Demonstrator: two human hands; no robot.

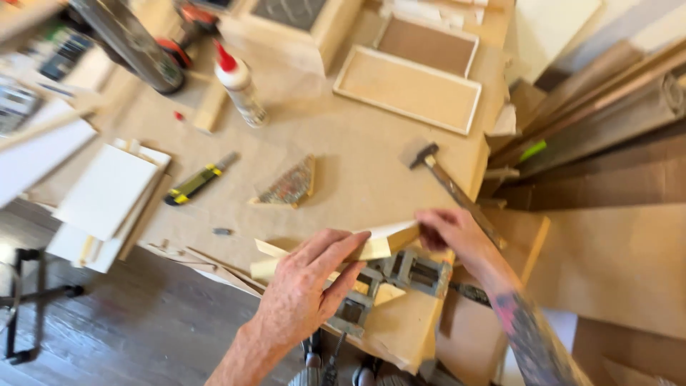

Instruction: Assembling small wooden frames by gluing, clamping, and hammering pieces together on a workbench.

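Both hands work at the near edge of the paper-covered tabletop (pixel 357 157), over a grey metal corner clamp (pixel 400 275) that sits at that edge. The left hand (pixel 307 286) lies flat, fingers stretched out and not closed, pressing down on a pale wooden strip (pixel 268 268) that runs leftward from the clamp. The right hand (pixel 454 232) closes its grip, thumb against fingertips, on the end of a second pale wooden strip (pixel 389 239), which lies across the top of the clamp; the two strips meet just under the left fingertips. A small wooden offcut (pixel 388 293) with a pointed end rests inside the clamp. Just beyond the right hand a hammer (pixel 446 179) lies on the tabletop, its head pointing away. Further in, near the middle, lies a triangular patterned piece (pixel 291 186), and to its left a yellow-and-black utility knife (pixel 196 182). A stack of white boards (pixel 107 200) overhangs the left edge. At the far side stand a glue bottle (pixel 239 86) with a red cap and two shallow rectangular wooden frames (pixel 407 89), side by side. Long boards and planks (pixel 600 121) lean at the right, beside the tabletop. The view is blurred, so finer detail cannot be told.
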